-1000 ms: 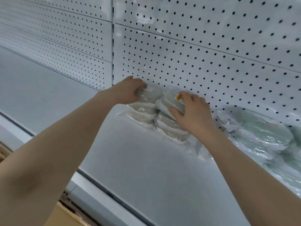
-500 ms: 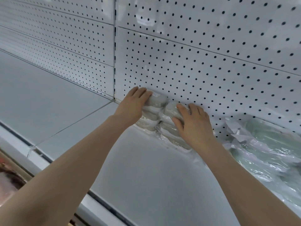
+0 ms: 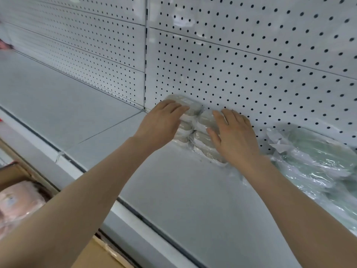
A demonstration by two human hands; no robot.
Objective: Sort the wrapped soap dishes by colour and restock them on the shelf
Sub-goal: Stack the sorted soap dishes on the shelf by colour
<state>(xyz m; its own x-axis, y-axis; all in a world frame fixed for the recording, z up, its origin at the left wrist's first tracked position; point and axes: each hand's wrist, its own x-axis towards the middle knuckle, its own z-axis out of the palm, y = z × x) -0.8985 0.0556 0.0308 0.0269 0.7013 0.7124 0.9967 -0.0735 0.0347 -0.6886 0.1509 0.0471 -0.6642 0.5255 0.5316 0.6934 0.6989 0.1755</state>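
Grey-beige film under both hands. Left hand (image 3: 164, 122): fingers straight and together, lying flat over the top front of the left stack (image 3: 184, 100), gripping nothing. Right hand (image 3: 234, 137): fingers straight and slightly spread, palm flat on the front of the right stack (image 3: 205, 149), thumb out to the left, also gripping nothing. Both stacks are grey-beige wrapped soap dishes, several high. Exact count is not readable through the wrap.

Stacks touch side by side, backs against the pegboard (image 3: 251, 70) at the rear of the shelf (image 3: 193, 206).

Edges: the left stack sits just right of the slotted upright (image 3: 146, 64) and of the seam (image 3: 108, 130) where two shelf panels meet. Loose film from the right stack trails on the shelf under the right wrist.

Room: open shelf surface runs from the stacks forward to the front rail (image 3: 123, 217), and more open surface lies left of the seam. On the right, green wrapped soap dishes (image 3: 316, 161) lie in a loose, crumpled heap near the right forearm. A strip of pegboard shows between them and the grey-beige stacks.

Below the rail, lower left: cardboard box (image 3: 11, 175) holding pink wrapped soap dishes (image 3: 19, 200), partly behind the left forearm.
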